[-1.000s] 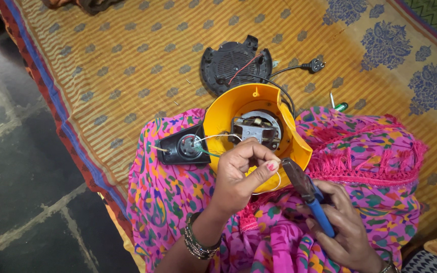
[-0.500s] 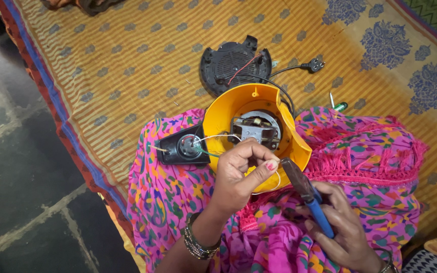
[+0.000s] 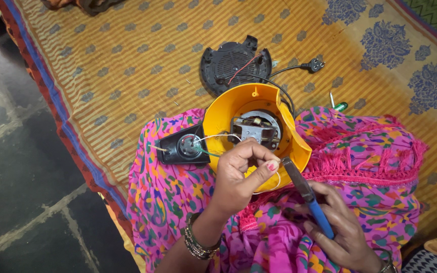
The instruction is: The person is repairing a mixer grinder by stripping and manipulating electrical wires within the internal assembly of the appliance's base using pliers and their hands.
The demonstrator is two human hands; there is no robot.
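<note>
A yellow plastic housing (image 3: 228, 108) with a grey motor (image 3: 256, 126) inside rests on my lap, on pink patterned cloth. My left hand (image 3: 241, 174) is over its near rim, fingers pinched on a thin white wire (image 3: 213, 136) that runs to a black switch panel (image 3: 180, 149) beside the housing. My right hand (image 3: 340, 230) lies lower right and grips blue-handled pliers (image 3: 307, 194), whose jaws point up toward the housing's rim.
A black round base cover (image 3: 233, 63) with a red wire lies on the yellow striped mat (image 3: 102, 65) beyond the housing. A black cord ends in a plug (image 3: 314, 64). A green-handled screwdriver (image 3: 337, 105) lies to the right. Dark stone floor (image 3: 21, 177) is at left.
My right hand with the pliers has shifted slightly. My left hand keeps its pinch on the white wire in the same place.
</note>
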